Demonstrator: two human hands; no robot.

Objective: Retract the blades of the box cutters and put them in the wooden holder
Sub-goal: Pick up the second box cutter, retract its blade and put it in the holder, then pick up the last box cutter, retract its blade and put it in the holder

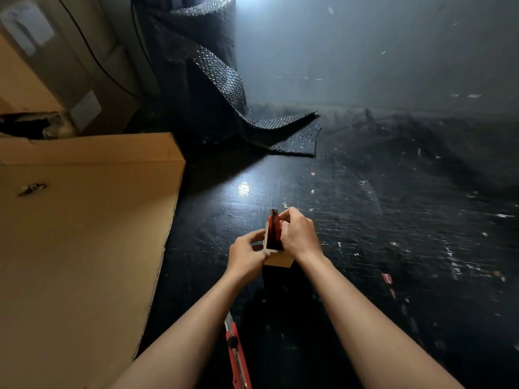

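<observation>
A small wooden holder (pixel 279 260) stands on the black table in the middle of the head view. My left hand (pixel 247 255) grips its left side. A red box cutter (pixel 273 230) stands upright in the holder, metal tip up, and my right hand (pixel 297 234) pinches its upper part from the right. A second red box cutter (pixel 238 357) with a black knob lies flat on the table near me, between my forearms, its metal end pointing away from me. Whether its blade is out is unclear.
A large cardboard box (pixel 84 234) fills the left side, close to my left arm. A roll of dark bubble wrap (pixel 213 68) stands at the back with a loose end (pixel 289 136) on the scuffed black table (pixel 393 220). More cartons (pixel 42 66) are stacked at far left.
</observation>
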